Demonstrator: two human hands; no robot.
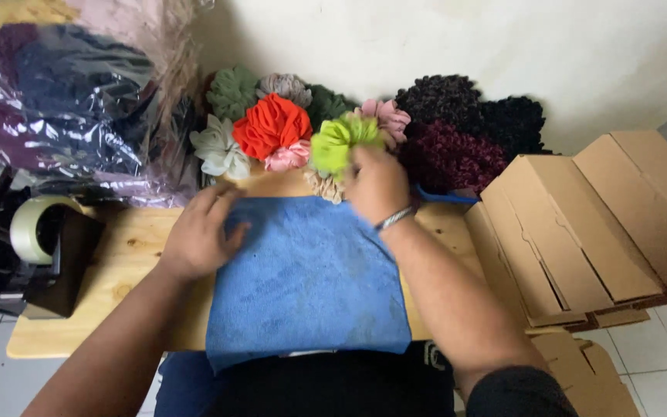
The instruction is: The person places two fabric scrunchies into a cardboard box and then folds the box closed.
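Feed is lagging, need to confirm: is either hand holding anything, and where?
The right hand grips the lime-green scrunchie by its near edge. The left hand holds nothing; it lies flat on the blue cloth, at its upper-left corner.

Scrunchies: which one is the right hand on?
The lime-green scrunchie; the right hand grips it at the pile's front. The orange, pink, grey and dark ones lie untouched.

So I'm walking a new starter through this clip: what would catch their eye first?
Most likely the heap of bright fabric scrunchies along the wall at the far edge of the wooden table, with the right hand on a lime-green scrunchie. Next the blue cloth spread in front, the left hand resting on its corner, and flat cardboard boxes stacked to the right.
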